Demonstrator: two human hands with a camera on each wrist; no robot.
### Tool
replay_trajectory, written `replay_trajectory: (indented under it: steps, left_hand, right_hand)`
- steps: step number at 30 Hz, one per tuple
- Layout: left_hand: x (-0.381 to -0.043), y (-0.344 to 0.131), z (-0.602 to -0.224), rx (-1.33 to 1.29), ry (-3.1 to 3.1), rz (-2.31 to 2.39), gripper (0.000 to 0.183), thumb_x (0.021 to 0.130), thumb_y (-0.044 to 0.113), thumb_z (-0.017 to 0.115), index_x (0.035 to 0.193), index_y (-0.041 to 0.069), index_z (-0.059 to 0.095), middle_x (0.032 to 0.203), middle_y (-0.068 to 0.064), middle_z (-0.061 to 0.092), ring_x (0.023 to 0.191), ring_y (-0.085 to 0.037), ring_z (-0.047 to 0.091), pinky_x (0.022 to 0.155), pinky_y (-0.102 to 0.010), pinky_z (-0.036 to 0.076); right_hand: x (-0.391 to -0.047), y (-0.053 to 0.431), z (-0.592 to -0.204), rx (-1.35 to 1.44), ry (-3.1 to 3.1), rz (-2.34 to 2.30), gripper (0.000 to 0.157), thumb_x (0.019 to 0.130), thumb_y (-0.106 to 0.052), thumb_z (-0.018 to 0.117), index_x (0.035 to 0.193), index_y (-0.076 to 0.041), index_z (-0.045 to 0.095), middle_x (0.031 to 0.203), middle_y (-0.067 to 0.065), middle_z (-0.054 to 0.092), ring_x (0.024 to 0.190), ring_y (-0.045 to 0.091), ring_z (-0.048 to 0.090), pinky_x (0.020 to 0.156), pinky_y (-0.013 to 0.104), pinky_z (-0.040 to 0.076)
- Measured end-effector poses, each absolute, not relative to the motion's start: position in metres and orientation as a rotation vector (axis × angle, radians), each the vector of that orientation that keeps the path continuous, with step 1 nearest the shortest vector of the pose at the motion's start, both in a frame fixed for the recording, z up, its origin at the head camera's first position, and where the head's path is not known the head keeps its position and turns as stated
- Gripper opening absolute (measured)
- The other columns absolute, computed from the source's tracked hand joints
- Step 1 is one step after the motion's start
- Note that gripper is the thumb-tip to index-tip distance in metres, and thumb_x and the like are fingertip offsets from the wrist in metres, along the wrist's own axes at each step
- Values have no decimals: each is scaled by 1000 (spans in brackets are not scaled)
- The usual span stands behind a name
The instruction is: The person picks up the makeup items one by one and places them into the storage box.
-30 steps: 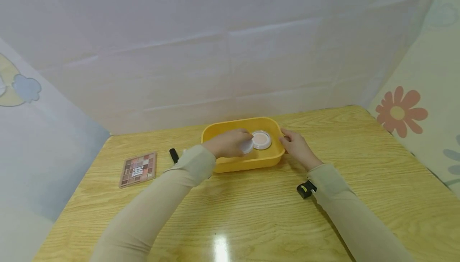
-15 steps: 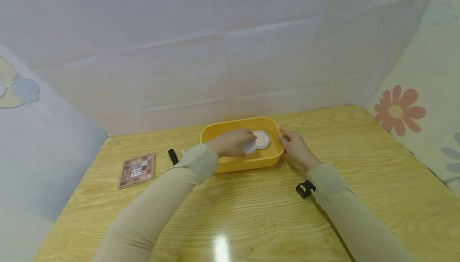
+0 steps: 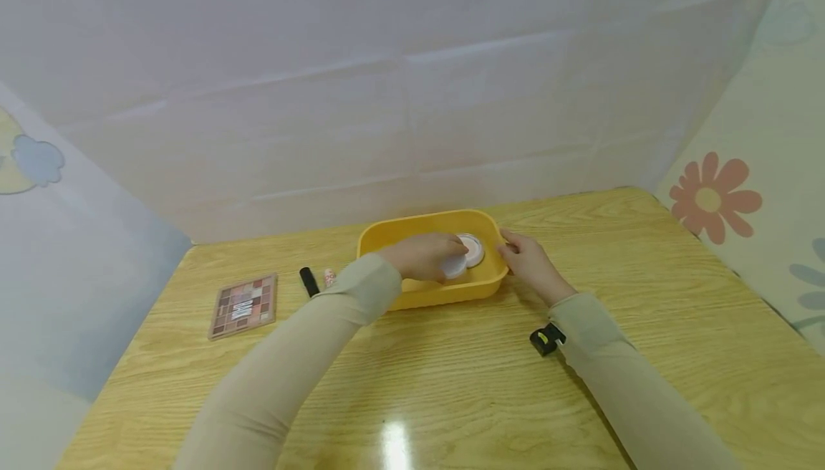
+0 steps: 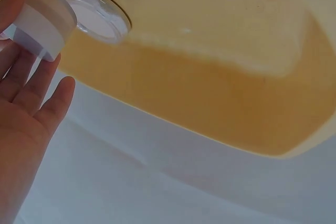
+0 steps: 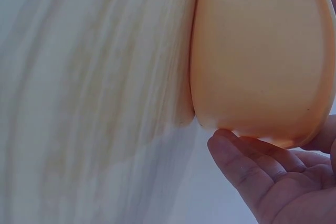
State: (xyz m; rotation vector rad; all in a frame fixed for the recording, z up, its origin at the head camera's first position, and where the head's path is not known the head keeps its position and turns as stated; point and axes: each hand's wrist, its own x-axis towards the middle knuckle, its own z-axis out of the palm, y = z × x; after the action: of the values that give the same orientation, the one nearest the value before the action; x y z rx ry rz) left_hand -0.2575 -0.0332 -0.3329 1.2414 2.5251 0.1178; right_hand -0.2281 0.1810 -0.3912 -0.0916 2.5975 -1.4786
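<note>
A person's left hand (image 3: 422, 256) held a round jar (image 3: 455, 267) inside a yellow basin (image 3: 451, 294), just left of a white case (image 3: 474, 250); the right hand (image 3: 528, 264) gripped the basin's right end. Farther left lay a black tube (image 3: 309, 281) and palette (image 3: 242, 307).

Your head view looks forward and down; both wrist views, much nearer, share its mid-frame yellow tray (image 3: 451, 294)

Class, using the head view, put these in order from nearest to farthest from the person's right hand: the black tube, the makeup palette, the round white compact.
From the right hand:
1. Round white compact: inside the yellow basket, toward its right end.
2. Black tube: left of the basket.
3. Makeup palette: farther left, beyond the tube.
</note>
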Motion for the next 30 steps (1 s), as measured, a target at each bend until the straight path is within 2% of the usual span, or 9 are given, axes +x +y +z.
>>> replay_trajectory:
  steps: [15, 21, 30]
  left_hand:
    - [-259, -18, -335, 1319, 2508, -49, 61, 88, 9, 78, 144, 10, 55, 148, -5, 55, 137, -24, 50, 116, -35, 38]
    - [-258, -12, -336, 1307, 2478, -105, 57, 90, 10, 75, 144, 12, 56, 145, -3, 57, 132, -24, 54, 112, -36, 42]
    - [-264, -8, -341, 1349, 2413, -116, 57, 91, 8, 74, 144, 5, 54, 147, -9, 55, 135, -26, 50, 114, -36, 40]
  right_hand:
    - [-225, 181, -392, -92, 2589, -1505, 54, 108, -9, 41, 154, 10, 21, 137, 36, 52, 117, 43, 61, 83, 33, 60]
    - [-224, 180, -393, -126, 2586, -1520, 53, 108, -9, 40, 154, 11, 21, 139, 37, 50, 121, 45, 59, 85, 34, 59]
    - [-225, 179, -396, -141, 2604, -1516, 53, 108, -8, 41, 153, 12, 22, 140, 37, 48, 124, 45, 57, 85, 35, 60]
